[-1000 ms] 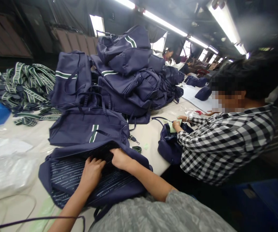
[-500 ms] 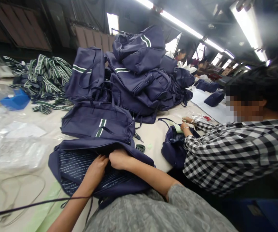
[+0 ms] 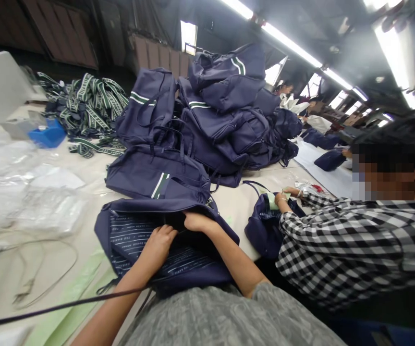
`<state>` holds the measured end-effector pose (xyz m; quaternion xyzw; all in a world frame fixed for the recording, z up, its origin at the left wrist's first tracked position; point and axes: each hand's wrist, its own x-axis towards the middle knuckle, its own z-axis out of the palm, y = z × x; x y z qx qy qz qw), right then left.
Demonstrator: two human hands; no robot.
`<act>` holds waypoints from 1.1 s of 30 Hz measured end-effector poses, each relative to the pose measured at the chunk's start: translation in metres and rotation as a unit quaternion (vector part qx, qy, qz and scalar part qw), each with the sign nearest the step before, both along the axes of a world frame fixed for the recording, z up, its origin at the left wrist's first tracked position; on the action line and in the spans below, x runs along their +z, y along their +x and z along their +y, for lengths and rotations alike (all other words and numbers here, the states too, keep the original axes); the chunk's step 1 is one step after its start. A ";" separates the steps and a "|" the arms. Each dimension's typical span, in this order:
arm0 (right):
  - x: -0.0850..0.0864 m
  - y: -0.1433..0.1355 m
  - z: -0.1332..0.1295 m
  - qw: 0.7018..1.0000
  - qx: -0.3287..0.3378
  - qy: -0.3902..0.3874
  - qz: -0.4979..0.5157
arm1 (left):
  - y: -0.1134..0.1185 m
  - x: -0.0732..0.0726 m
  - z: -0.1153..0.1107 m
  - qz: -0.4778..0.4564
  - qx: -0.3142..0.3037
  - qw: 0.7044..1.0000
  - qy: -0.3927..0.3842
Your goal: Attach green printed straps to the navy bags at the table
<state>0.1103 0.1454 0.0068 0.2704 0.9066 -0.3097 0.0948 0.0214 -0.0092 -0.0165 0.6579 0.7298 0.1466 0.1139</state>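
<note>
A navy duffel bag [image 3: 131,209] lies in front of me with its mouth wide open, its dark lining [image 3: 130,235] printed with rows of pale lettering. Both hands reach into the opening. My left hand [image 3: 161,244] is closed over the lining's middle, fingers curled; what they pinch is too dark to make out. Close to its right, my right hand [image 3: 197,222] is closed just under the far edge of the mouth, and its fingertips disappear into the dark interior. A dark cord [image 3: 59,302] crosses in front of my left forearm.
Behind stand a closed navy bag [image 3: 139,168] and a tall bag pile [image 3: 225,115]. Left are green-white straps [image 3: 88,105], a blue bin [image 3: 47,134], clear plastic bags [image 3: 56,206] and green strips [image 3: 70,288]. At right a co-worker [image 3: 337,235] handles another bag [image 3: 261,230].
My view has swung left, so everything sits further right. Inside the bag my hands stay close together, and the mouth gapes a little wider. The co-worker's hands still work at their bag.
</note>
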 end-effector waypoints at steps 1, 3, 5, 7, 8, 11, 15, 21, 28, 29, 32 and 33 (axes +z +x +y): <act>-0.001 0.004 0.002 1.000 -0.008 -0.001 0.005 | 0.002 0.000 0.002 -0.002 -0.003 1.000 -0.002; -0.004 0.011 0.005 0.999 -0.023 0.003 0.024 | 0.004 0.000 0.006 -0.005 -0.012 1.000 -0.002; -0.007 0.015 0.008 0.998 -0.032 0.004 0.045 | 0.006 0.001 0.009 -0.006 -0.026 1.000 0.000; -0.008 0.017 0.009 0.998 -0.035 0.005 0.060 | 0.007 0.003 0.010 -0.008 -0.034 0.999 -0.001; -0.009 0.018 0.009 0.997 -0.034 0.006 0.063 | 0.007 0.005 0.009 -0.009 -0.036 0.999 -0.004; -0.009 0.020 0.007 0.997 -0.033 0.004 0.067 | 0.006 0.007 0.006 -0.013 -0.028 0.999 -0.011; -0.009 0.017 0.001 0.997 -0.023 0.008 0.067 | 0.002 -0.002 -0.001 -0.040 -0.026 0.999 0.003; -0.005 0.004 -0.005 0.998 0.037 0.017 -0.054 | -0.012 -0.026 -0.011 -0.069 -0.018 0.993 0.098; 0.010 0.045 0.000 0.986 -0.061 -0.049 0.148 | -0.045 -0.007 -0.040 -0.010 0.168 0.955 0.243; 0.009 0.057 -0.002 0.981 -0.094 -0.055 0.162 | -0.046 -0.002 -0.045 -0.001 0.191 0.947 0.258; -0.007 0.091 -0.010 0.987 -0.143 -0.025 0.071 | -0.041 0.010 -0.051 0.022 0.307 0.909 0.280; -0.015 0.098 -0.012 0.988 -0.149 -0.024 0.030 | -0.038 0.012 -0.051 0.014 0.345 0.898 0.273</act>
